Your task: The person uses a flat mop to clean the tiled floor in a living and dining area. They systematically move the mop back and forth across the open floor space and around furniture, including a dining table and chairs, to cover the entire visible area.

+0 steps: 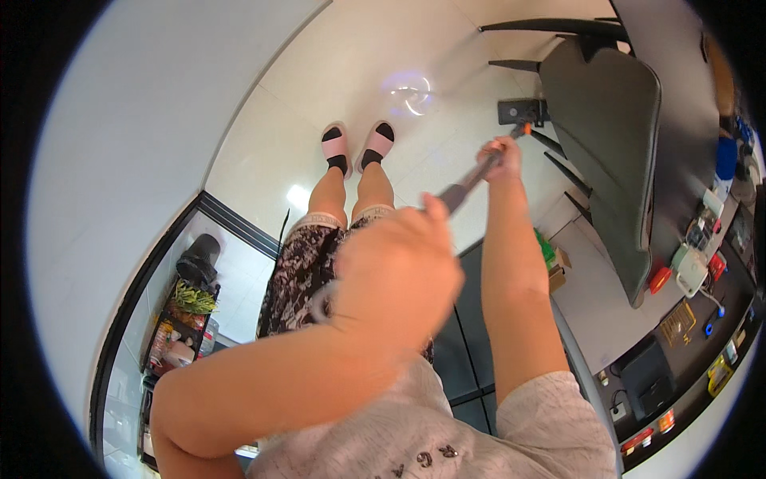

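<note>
A long-handled floor mop (pixel 463 191) with a dark pole slants away from me to the right. My left hand (pixel 403 267), slightly blurred, wraps round the grip at its near end, and a pale grey loop (pixel 321 303) shows beside that wrist. Farther down the pole, my right hand (pixel 501 158) is closed round the shaft. Past it, an orange joint (pixel 522 129) links the pole to a flat dark head (pixel 517 112) lying on the pale floor. That head is close to the legs of a dark grey chair.
The dark grey chair (pixel 602 120) stands at the right, its thin black legs (pixel 519 65) spread over the glossy floor (pixel 319 80). Behind it runs a dark table (pixel 686 351) with several small items. A white wall (pixel 159 88) and a black-framed threshold (pixel 239 223) lie left; a shelf (pixel 171 319) stands beyond.
</note>
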Demonstrator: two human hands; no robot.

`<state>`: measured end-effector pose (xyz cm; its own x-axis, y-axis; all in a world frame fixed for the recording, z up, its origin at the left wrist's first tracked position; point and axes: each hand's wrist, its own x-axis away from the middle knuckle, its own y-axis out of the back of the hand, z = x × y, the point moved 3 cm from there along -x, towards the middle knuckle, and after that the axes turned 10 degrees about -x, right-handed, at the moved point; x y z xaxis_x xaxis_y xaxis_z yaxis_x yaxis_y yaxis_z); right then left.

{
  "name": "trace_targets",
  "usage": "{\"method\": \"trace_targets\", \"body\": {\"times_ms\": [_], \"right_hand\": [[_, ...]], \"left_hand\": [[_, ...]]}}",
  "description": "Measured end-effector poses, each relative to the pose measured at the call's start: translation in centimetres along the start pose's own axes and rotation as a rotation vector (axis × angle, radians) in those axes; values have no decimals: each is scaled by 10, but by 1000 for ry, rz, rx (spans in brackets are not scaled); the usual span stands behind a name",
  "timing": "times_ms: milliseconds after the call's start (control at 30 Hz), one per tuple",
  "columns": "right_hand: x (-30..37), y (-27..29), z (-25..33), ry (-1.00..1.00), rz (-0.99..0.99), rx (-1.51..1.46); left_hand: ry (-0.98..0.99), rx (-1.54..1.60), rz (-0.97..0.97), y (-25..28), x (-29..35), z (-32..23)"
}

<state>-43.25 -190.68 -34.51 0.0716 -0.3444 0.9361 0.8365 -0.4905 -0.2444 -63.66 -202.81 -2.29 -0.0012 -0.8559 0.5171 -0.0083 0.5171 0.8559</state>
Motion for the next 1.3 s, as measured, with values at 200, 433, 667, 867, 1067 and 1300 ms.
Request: {"method": "trace_targets", "body": {"times_ms": [200,433,667,867,1067,1300], "right_hand": [[-17,-22,0,-27,-16,-75],[15,-40,-90,-139,-112,282],[132,-30,-226,-385,-153,582],[188,-38,-228,-561,-98,672],[126,9,-129,-278,-93,550],[88,0,-124,-236,-187,856]], "left_hand": [[3,-46,-8,-2,-22,27],[109,41,268,-9,55,66],[318,214,589,-8,206,95],[412,328,649,21,241,102],[154,492,632,-6,152,57],[134,203,748,11,138,39]]}}
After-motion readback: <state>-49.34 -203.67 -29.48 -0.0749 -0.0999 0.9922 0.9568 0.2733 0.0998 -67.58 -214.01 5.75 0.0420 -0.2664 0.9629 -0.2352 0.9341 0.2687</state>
